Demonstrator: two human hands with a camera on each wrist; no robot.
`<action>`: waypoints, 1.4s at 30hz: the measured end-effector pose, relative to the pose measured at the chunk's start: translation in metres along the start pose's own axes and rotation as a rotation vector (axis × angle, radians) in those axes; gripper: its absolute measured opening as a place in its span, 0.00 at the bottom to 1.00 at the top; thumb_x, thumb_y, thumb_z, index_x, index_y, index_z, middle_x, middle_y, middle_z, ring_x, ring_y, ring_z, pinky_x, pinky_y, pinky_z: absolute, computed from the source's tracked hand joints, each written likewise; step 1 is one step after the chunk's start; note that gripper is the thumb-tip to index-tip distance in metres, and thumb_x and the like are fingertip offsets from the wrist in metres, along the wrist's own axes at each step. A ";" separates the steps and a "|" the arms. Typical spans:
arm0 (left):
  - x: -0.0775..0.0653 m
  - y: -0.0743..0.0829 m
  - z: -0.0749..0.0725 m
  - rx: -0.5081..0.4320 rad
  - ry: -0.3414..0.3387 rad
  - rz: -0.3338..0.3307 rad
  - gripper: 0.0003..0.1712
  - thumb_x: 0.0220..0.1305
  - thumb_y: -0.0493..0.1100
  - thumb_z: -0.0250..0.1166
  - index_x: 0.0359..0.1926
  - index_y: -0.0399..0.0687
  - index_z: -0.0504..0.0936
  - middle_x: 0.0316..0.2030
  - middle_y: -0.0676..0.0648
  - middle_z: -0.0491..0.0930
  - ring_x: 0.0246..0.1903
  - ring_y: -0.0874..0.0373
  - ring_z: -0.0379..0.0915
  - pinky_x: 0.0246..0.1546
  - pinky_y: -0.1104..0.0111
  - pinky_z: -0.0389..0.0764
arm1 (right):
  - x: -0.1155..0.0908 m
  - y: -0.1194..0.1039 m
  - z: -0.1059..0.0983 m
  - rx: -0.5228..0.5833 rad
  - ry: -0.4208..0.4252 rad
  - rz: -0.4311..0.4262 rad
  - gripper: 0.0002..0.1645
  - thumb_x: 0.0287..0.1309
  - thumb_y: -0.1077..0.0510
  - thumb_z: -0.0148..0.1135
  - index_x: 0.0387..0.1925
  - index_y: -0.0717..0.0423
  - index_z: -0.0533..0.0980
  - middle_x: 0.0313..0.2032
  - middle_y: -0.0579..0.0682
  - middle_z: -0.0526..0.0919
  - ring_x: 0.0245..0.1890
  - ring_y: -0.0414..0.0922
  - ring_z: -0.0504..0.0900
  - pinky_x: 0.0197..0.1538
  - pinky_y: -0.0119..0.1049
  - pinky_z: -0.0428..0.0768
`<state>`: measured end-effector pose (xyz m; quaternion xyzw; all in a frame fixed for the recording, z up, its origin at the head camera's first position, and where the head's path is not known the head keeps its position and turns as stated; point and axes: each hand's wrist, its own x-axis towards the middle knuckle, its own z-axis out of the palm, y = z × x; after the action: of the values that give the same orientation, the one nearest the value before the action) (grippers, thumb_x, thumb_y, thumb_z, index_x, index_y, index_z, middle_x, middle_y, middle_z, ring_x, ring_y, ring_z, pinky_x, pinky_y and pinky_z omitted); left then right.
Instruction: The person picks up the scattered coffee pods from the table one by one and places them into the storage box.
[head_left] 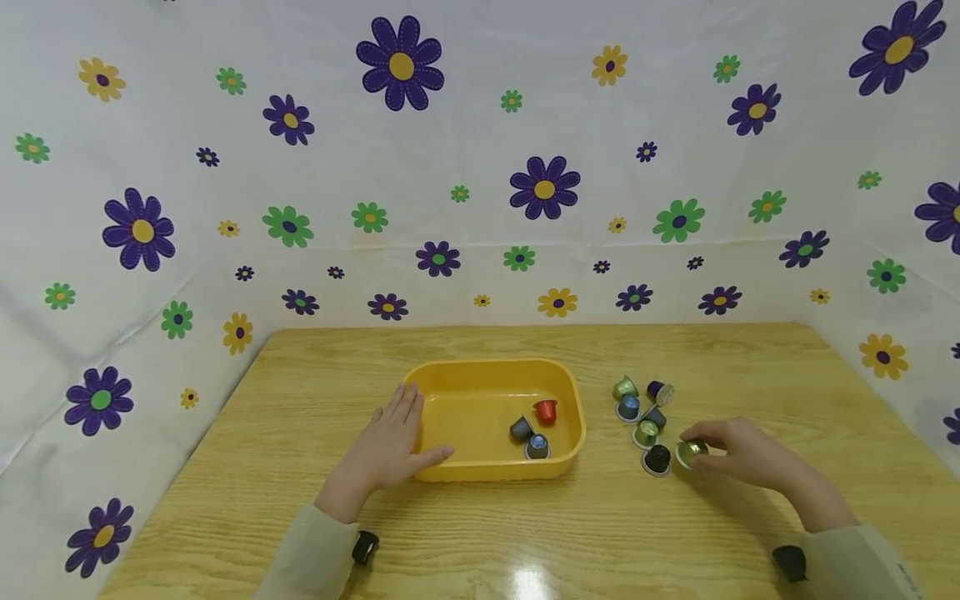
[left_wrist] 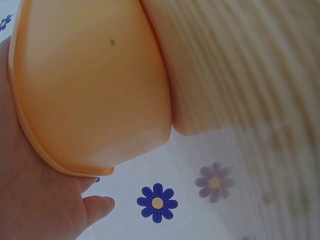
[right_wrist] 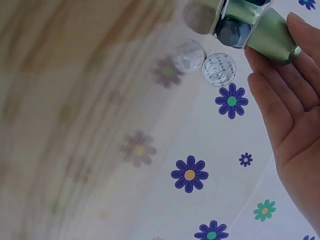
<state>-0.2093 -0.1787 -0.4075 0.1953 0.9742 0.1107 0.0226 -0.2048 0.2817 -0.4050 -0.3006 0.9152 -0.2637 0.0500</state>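
In the head view my right hand (head_left: pixel 746 454) pinches a green coffee capsule (head_left: pixel 691 453) between thumb and fingers, low over the table. The right wrist view shows the green capsule (right_wrist: pixel 272 37) side-on at the fingertips. My left hand (head_left: pixel 384 443) rests along the left end of a yellow tray (head_left: pixel 487 472), fingers straight over its rim, thumb stretched out above the front rim. Inside the tray, toward its right, lie a red capsule (head_left: pixel 546 412), a dark grey capsule (head_left: pixel 521 429) and a blue-topped grey capsule (head_left: pixel 537 447).
Right of the tray is a loose cluster of capsules: a black one (head_left: pixel 657 459), green ones (head_left: pixel 646 432), a blue one (head_left: pixel 628 406) and a purple one (head_left: pixel 660 392) on its side. A flower-printed cloth (head_left: pixel 465 142) stands behind the wooden table (head_left: pixel 465 542).
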 end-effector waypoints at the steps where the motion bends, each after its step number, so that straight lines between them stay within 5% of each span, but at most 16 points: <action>1: 0.000 0.000 0.000 0.000 -0.002 -0.001 0.55 0.55 0.72 0.43 0.64 0.28 0.47 0.66 0.35 0.40 0.65 0.45 0.29 0.59 0.48 0.45 | 0.001 -0.001 0.000 -0.009 0.022 -0.009 0.16 0.51 0.59 0.62 0.41 0.65 0.76 0.39 0.55 0.80 0.40 0.54 0.77 0.41 0.46 0.76; 15: -0.002 -0.001 0.001 0.002 0.012 0.004 0.56 0.54 0.74 0.41 0.64 0.28 0.47 0.66 0.35 0.40 0.65 0.44 0.29 0.58 0.47 0.45 | 0.008 -0.015 0.005 0.034 0.255 -0.025 0.15 0.50 0.62 0.62 0.41 0.64 0.76 0.39 0.55 0.80 0.41 0.55 0.78 0.42 0.45 0.75; 21: -0.001 -0.001 0.002 0.008 0.005 -0.001 0.56 0.54 0.73 0.41 0.64 0.28 0.47 0.66 0.35 0.40 0.65 0.45 0.29 0.59 0.48 0.45 | 0.012 -0.015 0.007 0.079 0.335 -0.066 0.16 0.48 0.65 0.63 0.42 0.63 0.76 0.39 0.55 0.80 0.41 0.44 0.78 0.41 0.37 0.76; 28: -0.002 0.000 0.001 -0.001 -0.004 0.002 0.56 0.54 0.73 0.42 0.64 0.28 0.47 0.66 0.35 0.40 0.65 0.44 0.29 0.59 0.48 0.46 | 0.014 -0.021 0.005 0.235 0.385 -0.095 0.17 0.49 0.69 0.61 0.44 0.67 0.75 0.41 0.61 0.78 0.42 0.30 0.75 0.40 0.23 0.74; 42: -0.002 0.001 -0.001 0.000 0.004 0.006 0.56 0.55 0.73 0.42 0.64 0.28 0.47 0.66 0.35 0.40 0.65 0.44 0.30 0.58 0.47 0.46 | 0.028 -0.032 0.007 0.282 0.438 -0.042 0.17 0.50 0.65 0.61 0.45 0.65 0.75 0.43 0.60 0.78 0.42 0.27 0.73 0.41 0.22 0.73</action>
<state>-0.2075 -0.1786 -0.4063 0.1983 0.9736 0.1111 0.0202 -0.2094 0.2405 -0.3925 -0.2450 0.8520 -0.4484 -0.1136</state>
